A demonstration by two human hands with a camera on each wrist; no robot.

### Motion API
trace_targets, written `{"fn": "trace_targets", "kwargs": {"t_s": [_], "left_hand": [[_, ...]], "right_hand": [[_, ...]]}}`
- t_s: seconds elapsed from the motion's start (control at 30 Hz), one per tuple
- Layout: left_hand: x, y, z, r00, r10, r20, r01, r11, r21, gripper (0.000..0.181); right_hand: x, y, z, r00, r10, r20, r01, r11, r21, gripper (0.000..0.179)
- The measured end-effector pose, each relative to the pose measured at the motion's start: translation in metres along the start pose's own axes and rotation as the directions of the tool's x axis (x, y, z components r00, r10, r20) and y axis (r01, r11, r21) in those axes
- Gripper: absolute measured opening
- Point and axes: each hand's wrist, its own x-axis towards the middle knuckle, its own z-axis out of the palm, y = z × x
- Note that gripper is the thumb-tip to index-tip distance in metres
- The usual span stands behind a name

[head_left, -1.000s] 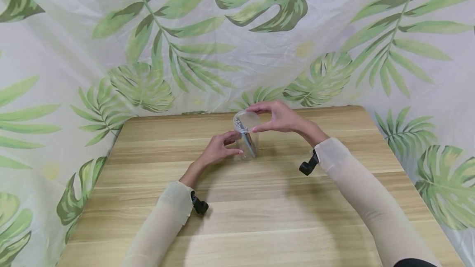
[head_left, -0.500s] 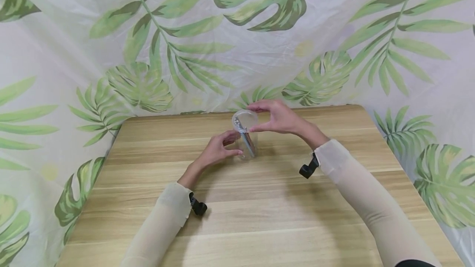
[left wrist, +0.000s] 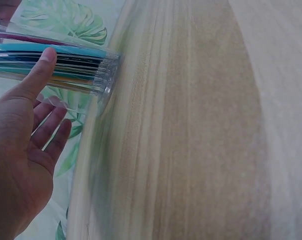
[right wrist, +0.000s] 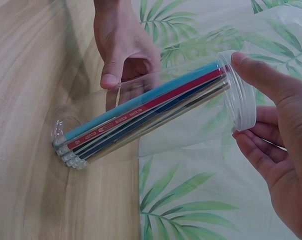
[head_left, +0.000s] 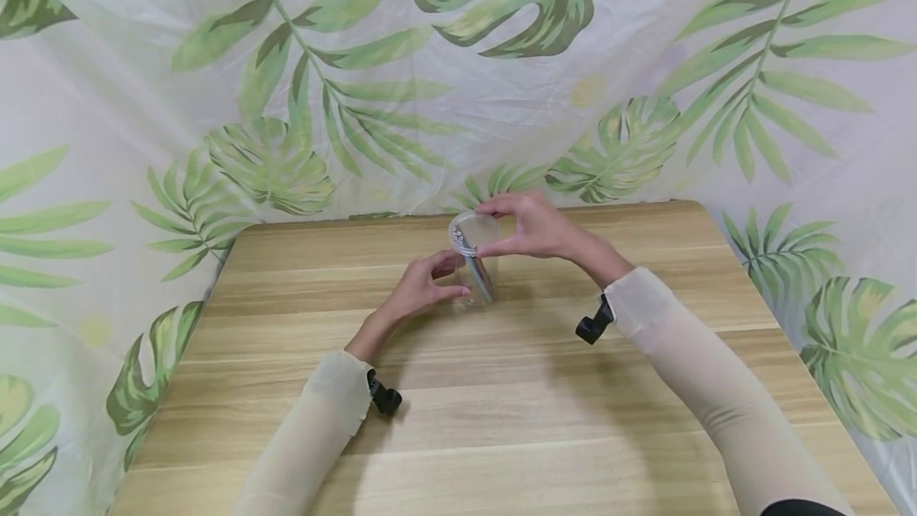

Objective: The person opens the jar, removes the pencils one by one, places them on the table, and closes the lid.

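Observation:
A clear plastic jar (right wrist: 186, 140) stands upright near the far edge of the table, with several pencils (right wrist: 141, 110) leaning inside it. Blue, red and dark ones show in the right wrist view. On its top sits a translucent lid (right wrist: 243, 100). My left hand (head_left: 421, 287) holds the jar's body low from the left, thumb in front and fingers around the back. From the right, my right hand (head_left: 536, 225) grips the lid's rim between thumb and fingers. In the left wrist view the left thumb (left wrist: 38, 72) lies against the jar wall over the pencils.
The wooden table (head_left: 458, 420) reaches back to a hanging cloth (head_left: 401, 102) printed with green leaves, close behind the jar. Black wrist cameras sit on both sleeved forearms.
The right thumb has shifted slightly left along the front of the lid's rim. The left hand and the jar stay nearly in place.

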Motion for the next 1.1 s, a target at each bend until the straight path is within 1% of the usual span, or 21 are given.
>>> {"fn": "trace_targets", "kwargs": {"t_s": [0.23,0.57,0.83,1.1], "left_hand": [[0.001,0.0,-0.001,1.0,0.008,0.003,-0.008,1.0,-0.008,0.066],[0.0,0.0,-0.001,1.0,0.024,-0.002,-0.024,1.0,-0.02,0.066],[0.0,-0.002,0.0,1.0,0.02,-0.006,-0.02,0.999,-0.05,0.067],[-0.001,-0.002,0.0,1.0,0.012,-0.012,-0.013,1.0,-0.013,0.067]], "right_hand": [[0.001,0.001,-0.002,0.999,0.014,0.042,-0.015,1.0,0.026,0.065],[0.004,0.007,-0.006,0.995,-0.046,0.092,0.041,0.997,0.061,0.064],[0.005,0.01,-0.009,0.991,-0.043,0.13,0.032,0.996,0.082,0.064],[0.005,0.011,-0.009,0.988,-0.032,0.15,0.018,0.995,0.095,0.065]]}}
